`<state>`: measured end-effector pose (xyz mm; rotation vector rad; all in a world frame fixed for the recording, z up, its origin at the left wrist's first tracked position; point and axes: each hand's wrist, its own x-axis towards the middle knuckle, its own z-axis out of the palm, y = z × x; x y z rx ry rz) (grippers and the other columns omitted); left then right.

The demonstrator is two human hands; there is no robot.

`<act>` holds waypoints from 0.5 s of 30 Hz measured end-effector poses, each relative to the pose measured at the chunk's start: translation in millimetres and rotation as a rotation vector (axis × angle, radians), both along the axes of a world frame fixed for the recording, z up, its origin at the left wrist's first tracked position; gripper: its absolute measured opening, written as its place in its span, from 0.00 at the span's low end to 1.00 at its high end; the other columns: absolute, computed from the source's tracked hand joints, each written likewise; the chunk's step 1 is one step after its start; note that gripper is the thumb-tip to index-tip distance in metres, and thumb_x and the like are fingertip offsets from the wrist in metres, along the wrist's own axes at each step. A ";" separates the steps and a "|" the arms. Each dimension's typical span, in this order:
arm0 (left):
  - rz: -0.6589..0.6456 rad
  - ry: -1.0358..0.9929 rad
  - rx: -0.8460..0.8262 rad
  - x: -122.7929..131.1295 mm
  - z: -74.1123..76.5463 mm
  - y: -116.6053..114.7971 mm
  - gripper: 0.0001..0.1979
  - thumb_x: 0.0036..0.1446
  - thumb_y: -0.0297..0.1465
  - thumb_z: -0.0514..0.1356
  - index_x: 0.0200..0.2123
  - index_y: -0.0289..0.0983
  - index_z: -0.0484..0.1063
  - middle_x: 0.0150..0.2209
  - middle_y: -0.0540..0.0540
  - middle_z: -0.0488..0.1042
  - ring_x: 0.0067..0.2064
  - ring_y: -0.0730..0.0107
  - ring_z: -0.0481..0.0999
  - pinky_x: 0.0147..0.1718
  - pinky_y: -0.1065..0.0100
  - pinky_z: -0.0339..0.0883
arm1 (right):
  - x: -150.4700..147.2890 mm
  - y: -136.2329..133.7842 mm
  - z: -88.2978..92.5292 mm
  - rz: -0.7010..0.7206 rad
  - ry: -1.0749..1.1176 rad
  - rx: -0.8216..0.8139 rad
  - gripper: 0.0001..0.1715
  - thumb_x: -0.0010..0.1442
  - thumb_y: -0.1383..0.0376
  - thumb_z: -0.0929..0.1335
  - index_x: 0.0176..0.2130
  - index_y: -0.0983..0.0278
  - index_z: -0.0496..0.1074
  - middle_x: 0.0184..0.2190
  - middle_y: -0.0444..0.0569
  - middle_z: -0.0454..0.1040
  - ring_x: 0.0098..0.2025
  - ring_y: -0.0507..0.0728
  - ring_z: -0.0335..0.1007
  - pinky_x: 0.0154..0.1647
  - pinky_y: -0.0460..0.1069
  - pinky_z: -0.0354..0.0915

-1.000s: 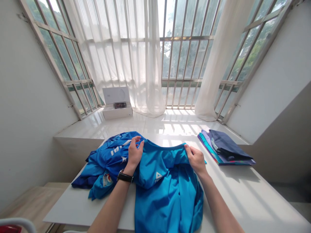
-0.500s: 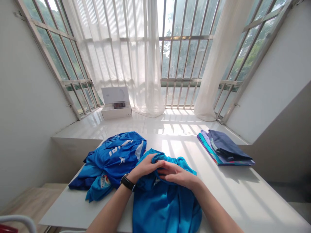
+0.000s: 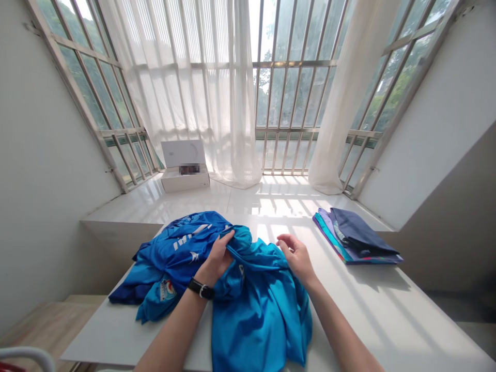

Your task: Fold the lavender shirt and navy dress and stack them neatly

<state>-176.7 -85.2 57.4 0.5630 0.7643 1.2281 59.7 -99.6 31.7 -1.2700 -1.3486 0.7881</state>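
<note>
Two blue garments lie bunched together on the white worktop point(image 3: 112, 336), near the middle of its near side. The turquoise shirt point(image 3: 259, 315) is rumpled into loose folds and runs down out of the bottom of the view. The dark blue jersey point(image 3: 174, 253) lies just to its left, touching it, with white lettering and a round printed badge point(image 3: 167, 289) on its front.

The left hand point(image 3: 217, 257) is clamped on a gathered fold at the top of the shirt, fingers closed around the cloth, right where the shirt meets the jersey. A black wristwatch point(image 3: 200, 289) sits on that wrist. The right hand point(image 3: 296, 257) is apart from the left, open with its fingers loosely curled, close to the shirt's upper right edge. Whether its fingertips touch the cloth cannot be told.

A stack of folded clothes point(image 3: 354, 237) in navy, purple and teal sits near the far right corner of the worktop. Beyond the far edge, an open white box point(image 3: 184, 178) stands on a glossy white tiled ledge point(image 3: 248, 204), below sheer white curtains point(image 3: 228, 93) and a barred window point(image 3: 294, 93).
</note>
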 end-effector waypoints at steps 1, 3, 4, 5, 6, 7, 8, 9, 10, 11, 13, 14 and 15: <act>-0.108 -0.013 0.005 -0.6 3.1 -4.3 0.10 0.57 0.34 0.69 0.36 0.32 0.79 0.33 0.41 0.82 0.39 0.57 0.83 0.42 0.62 0.77 | 1.1 -0.9 -0.5 -0.002 -0.055 0.036 0.22 0.60 0.48 0.70 0.43 0.62 0.76 0.40 0.53 0.80 0.40 0.62 0.76 0.39 0.55 0.72; -0.278 -0.028 0.037 -0.9 8.5 -14.2 0.10 0.56 0.34 0.70 0.38 0.32 0.80 0.35 0.41 0.83 0.40 0.57 0.83 0.43 0.63 0.77 | 2.7 -4.0 -1.0 0.104 -0.153 0.107 0.26 0.59 0.51 0.72 0.52 0.60 0.75 0.53 0.56 0.77 0.51 0.64 0.74 0.48 0.58 0.72; -0.331 -0.026 0.060 -0.9 10.3 -18.9 0.11 0.55 0.33 0.71 0.39 0.32 0.81 0.36 0.42 0.83 0.41 0.58 0.83 0.44 0.64 0.76 | 2.5 -6.0 -1.3 0.196 -0.196 0.143 0.31 0.57 0.53 0.73 0.58 0.58 0.72 0.60 0.55 0.73 0.58 0.66 0.70 0.55 0.60 0.70; -0.375 -0.020 0.083 -1.0 11.4 -22.8 0.12 0.53 0.32 0.72 0.40 0.33 0.81 0.37 0.42 0.83 0.41 0.59 0.83 0.44 0.65 0.76 | 1.5 -8.1 -1.7 0.293 -0.234 0.172 0.36 0.56 0.56 0.74 0.63 0.55 0.68 0.65 0.54 0.67 0.65 0.66 0.64 0.61 0.61 0.66; -0.418 -0.011 0.101 -1.2 11.7 -25.7 0.13 0.52 0.32 0.72 0.41 0.33 0.81 0.38 0.42 0.83 0.41 0.59 0.82 0.43 0.66 0.75 | -0.6 -10.3 -2.4 0.379 -0.262 0.187 0.41 0.56 0.59 0.74 0.66 0.53 0.65 0.68 0.53 0.63 0.69 0.66 0.58 0.66 0.62 0.62; -0.460 -0.002 0.115 -1.8 11.3 -27.5 0.14 0.51 0.32 0.73 0.41 0.33 0.81 0.38 0.42 0.83 0.41 0.59 0.82 0.43 0.67 0.75 | -3.6 -12.2 -3.5 0.450 -0.283 0.191 0.43 0.56 0.62 0.74 0.67 0.52 0.63 0.70 0.52 0.61 0.71 0.65 0.55 0.69 0.63 0.58; -0.505 0.008 0.125 -2.7 10.4 -28.4 0.15 0.50 0.32 0.74 0.41 0.33 0.81 0.38 0.42 0.82 0.41 0.59 0.82 0.43 0.66 0.74 | -7.3 -13.9 -4.9 0.504 -0.300 0.190 0.43 0.56 0.63 0.73 0.67 0.51 0.64 0.70 0.52 0.61 0.72 0.65 0.53 0.70 0.63 0.56; -0.547 0.019 0.133 -3.9 9.5 -28.6 0.16 0.50 0.33 0.74 0.41 0.33 0.81 0.38 0.42 0.82 0.40 0.59 0.82 0.43 0.66 0.73 | -11.4 -15.1 -6.5 0.540 -0.312 0.190 0.39 0.55 0.65 0.73 0.65 0.52 0.67 0.69 0.52 0.62 0.71 0.65 0.54 0.70 0.64 0.55; -0.582 0.032 0.143 -5.5 8.7 -28.3 0.15 0.49 0.34 0.74 0.40 0.32 0.81 0.37 0.42 0.82 0.40 0.60 0.81 0.43 0.66 0.73 | -15.7 -16.1 -8.2 0.566 -0.322 0.193 0.34 0.55 0.65 0.73 0.60 0.53 0.72 0.68 0.53 0.64 0.70 0.66 0.56 0.70 0.64 0.55; -0.608 0.047 0.157 -7.4 8.5 -27.8 0.15 0.49 0.34 0.74 0.38 0.32 0.81 0.35 0.43 0.81 0.39 0.61 0.81 0.43 0.66 0.72 | -19.6 -16.8 -9.6 0.579 -0.328 0.201 0.27 0.54 0.66 0.72 0.54 0.55 0.76 0.65 0.53 0.67 0.69 0.67 0.58 0.70 0.65 0.55; -0.640 0.081 0.201 -12.5 10.2 -27.3 0.14 0.50 0.36 0.74 0.34 0.33 0.80 0.33 0.45 0.79 0.37 0.65 0.79 0.42 0.68 0.71 | -25.6 -17.6 -11.2 0.587 -0.320 0.226 0.13 0.52 0.68 0.72 0.40 0.58 0.78 0.59 0.53 0.73 0.65 0.67 0.62 0.68 0.64 0.57; -0.645 0.102 0.227 -15.6 12.1 -27.3 0.14 0.50 0.37 0.74 0.33 0.33 0.79 0.32 0.46 0.77 0.36 0.66 0.78 0.41 0.69 0.70 | -27.2 -17.9 -11.1 0.586 -0.299 0.233 0.10 0.51 0.69 0.71 0.35 0.58 0.76 0.56 0.53 0.75 0.63 0.66 0.65 0.66 0.62 0.60; -0.632 0.128 0.252 -19.2 14.4 -27.4 0.14 0.51 0.38 0.73 0.31 0.33 0.78 0.31 0.47 0.76 0.34 0.68 0.77 0.40 0.70 0.70 | -27.8 -18.0 -10.3 0.586 -0.269 0.221 0.08 0.50 0.70 0.71 0.34 0.59 0.74 0.52 0.52 0.78 0.59 0.65 0.69 0.62 0.60 0.63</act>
